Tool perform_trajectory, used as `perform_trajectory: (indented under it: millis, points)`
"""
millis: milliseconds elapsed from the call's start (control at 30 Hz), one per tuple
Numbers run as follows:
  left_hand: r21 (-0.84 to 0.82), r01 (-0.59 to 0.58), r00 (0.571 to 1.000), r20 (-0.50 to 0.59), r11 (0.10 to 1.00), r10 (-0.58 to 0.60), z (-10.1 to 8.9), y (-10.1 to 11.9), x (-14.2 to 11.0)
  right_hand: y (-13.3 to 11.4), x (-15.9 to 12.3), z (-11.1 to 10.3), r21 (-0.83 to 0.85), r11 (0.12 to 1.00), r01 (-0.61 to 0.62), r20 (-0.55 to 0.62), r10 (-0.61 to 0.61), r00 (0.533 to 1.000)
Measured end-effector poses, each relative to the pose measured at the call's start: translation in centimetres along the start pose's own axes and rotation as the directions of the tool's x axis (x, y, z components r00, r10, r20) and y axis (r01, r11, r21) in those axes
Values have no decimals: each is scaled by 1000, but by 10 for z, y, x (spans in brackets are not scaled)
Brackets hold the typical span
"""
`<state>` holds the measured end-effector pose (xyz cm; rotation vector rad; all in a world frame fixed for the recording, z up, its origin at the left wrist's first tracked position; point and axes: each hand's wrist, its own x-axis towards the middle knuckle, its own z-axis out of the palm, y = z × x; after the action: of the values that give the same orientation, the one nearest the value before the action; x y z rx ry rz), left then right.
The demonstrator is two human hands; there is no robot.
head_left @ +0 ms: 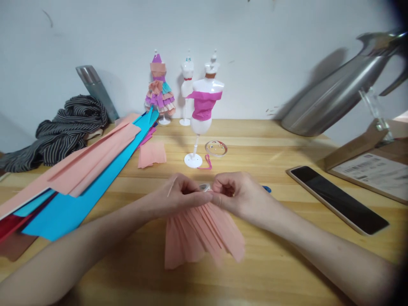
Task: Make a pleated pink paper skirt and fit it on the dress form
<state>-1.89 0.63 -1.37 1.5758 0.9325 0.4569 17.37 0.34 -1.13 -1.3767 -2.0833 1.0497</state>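
Both my hands meet at the middle of the wooden table (287, 272). My left hand (178, 196) and my right hand (234, 193) are closed, pinching the gathered top edge of a pleated pink paper skirt (200, 233) that fans out towards me. A small roll of clear tape (204, 187) shows between my fingertips. Just beyond stands a white doll mannequin (204, 111) with a magenta paper top on a round stand.
Two more mannequins stand by the wall: one in a layered paper dress (158, 91), one bare (186, 80). Long pink and blue paper sheets (95, 170) lie left, by striped cloth (63, 131). A clear dish (216, 148), phone (338, 197), cardboard box (372, 170) and metal lamp (338, 91) are right.
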Motion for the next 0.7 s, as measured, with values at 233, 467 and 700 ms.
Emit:
perform_trajectory:
  millis: [233, 467, 700]
  points:
    - [-75, 63, 997, 39, 995, -60, -5, 0, -2, 4, 3, 1, 143, 990, -4, 83, -8, 997]
    - [37, -47, 999, -21, 998, 47, -5, 2, -2, -7, -1, -10, 340, 939, 43, 102, -83, 991]
    - [197, -157, 970, -152, 968, 188, -1, -3, -4, -11, -6, -12, 171, 976, 132, -23, -130, 991]
